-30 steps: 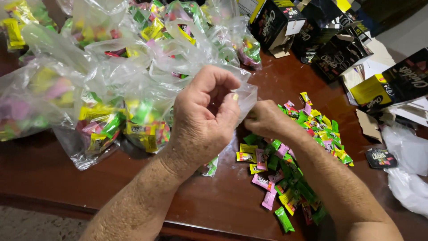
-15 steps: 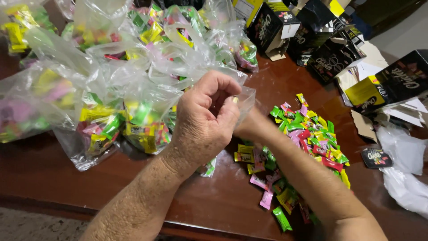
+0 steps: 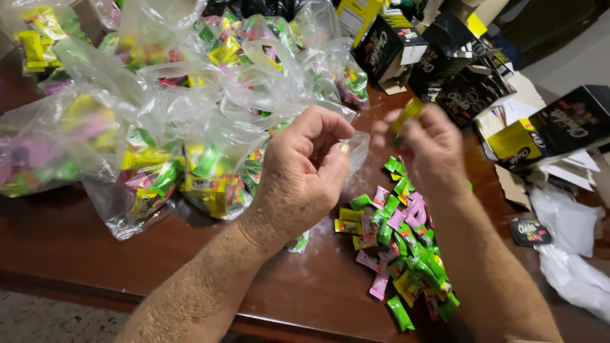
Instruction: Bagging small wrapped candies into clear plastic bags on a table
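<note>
My left hand (image 3: 302,174) is curled, its fingers pinching the edge of a clear plastic bag (image 3: 352,136) above the table. My right hand (image 3: 426,146) is raised just to the right of it, blurred, holding a yellow-green wrapped candy (image 3: 408,113) between thumb and fingers. Below both hands lies a loose pile of green, pink and yellow wrapped candies (image 3: 400,248) on the dark wooden table (image 3: 70,254).
Several clear bags filled with candies (image 3: 159,171) are heaped across the left and back of the table. Black and yellow cardboard boxes (image 3: 470,89) stand at the back right. White plastic and paper (image 3: 572,254) lie at the right edge. The table's front edge runs along the bottom left.
My right hand has lifted from the candy pile, carrying a candy up to the right of my left hand. My left hand has stayed curled on the bag.
</note>
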